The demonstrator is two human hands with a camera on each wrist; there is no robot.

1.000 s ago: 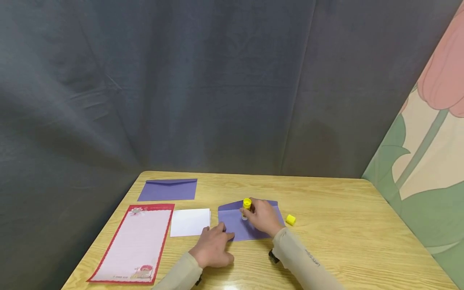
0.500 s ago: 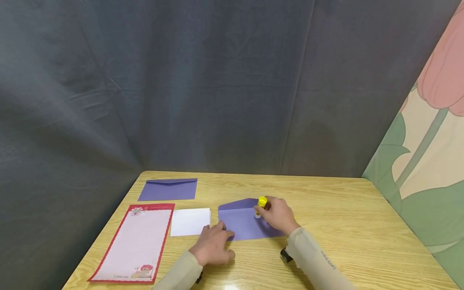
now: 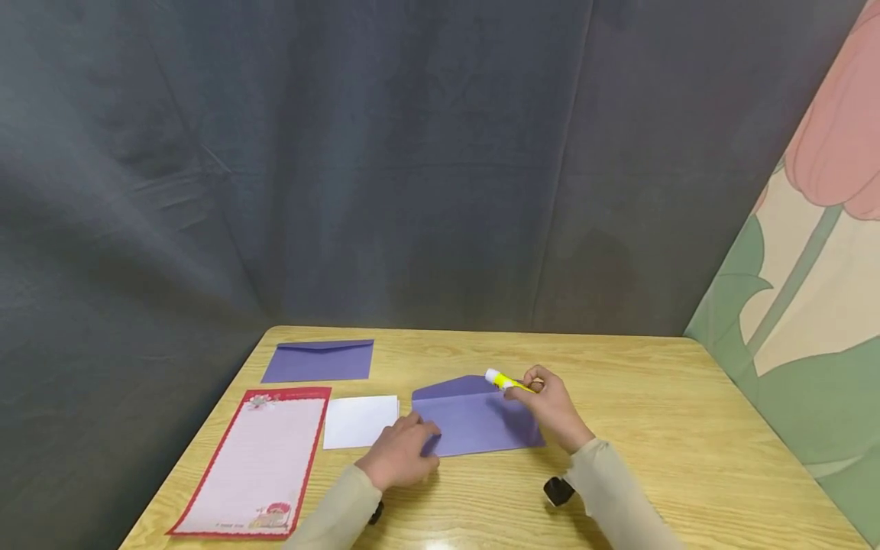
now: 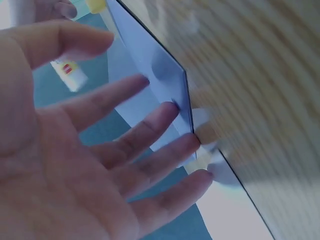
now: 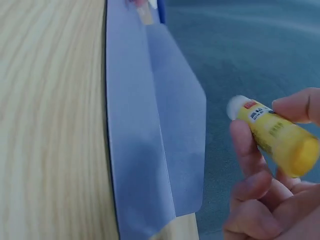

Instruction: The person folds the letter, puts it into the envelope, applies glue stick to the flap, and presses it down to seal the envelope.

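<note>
Small paper (image 3: 359, 422) lies between letter sheet (image 3: 254, 464) and nearer envelope (image 3: 473, 426).

Dark curtain (image 3: 412, 168) hanging behind light wooden table (image 3: 632, 412). Wall panel (image 3: 852, 283) on right: big pink tulip (image 3: 828, 145), green leaves (image 3: 825, 405). Red-bordered letter sheet (image 3: 257, 462) flat at table's left, printed flower (image 3: 258, 401) near top corner. Beyond it, purple envelope (image 3: 318, 362) near back edge.

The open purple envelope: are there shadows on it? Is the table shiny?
Head view: shadow on the envelope by the right hand; the table shines near the bottom; left wrist view: dark spots near the left hand; right wrist view: soft shadow.
</note>
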